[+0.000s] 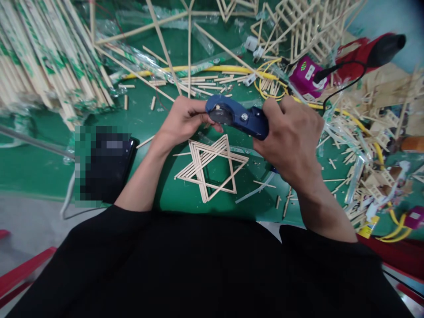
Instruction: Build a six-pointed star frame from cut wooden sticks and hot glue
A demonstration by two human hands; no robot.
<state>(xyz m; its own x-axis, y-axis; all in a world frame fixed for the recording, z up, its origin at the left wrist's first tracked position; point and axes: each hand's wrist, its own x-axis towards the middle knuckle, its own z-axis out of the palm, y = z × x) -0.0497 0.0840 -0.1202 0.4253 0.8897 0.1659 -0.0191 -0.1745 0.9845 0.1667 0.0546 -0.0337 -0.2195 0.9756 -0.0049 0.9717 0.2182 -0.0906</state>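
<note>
My right hand (288, 137) is closed around the handle of a blue pipe cutter (243, 117) with a dark rounded blade. The cutter's head reaches left to the fingertips of my left hand (190, 117), which are pinched together. What they hold is mostly hidden, though a pale bit shows at the cutter's jaw. Just below both hands lies a six-pointed star (215, 170) built from thin wooden sticks, flat on the green table (159, 181). Several of its sticks run side by side in the upper left part.
Bundles of wrapped wooden sticks (43, 57) fill the back left. A dark, partly blurred device (109, 168) lies left of my forearm. Stick frames (298, 26), a yellow cable (212, 69), a purple power socket (308, 77), a red-and-black tool (367, 55) and cut scraps crowd the back and right.
</note>
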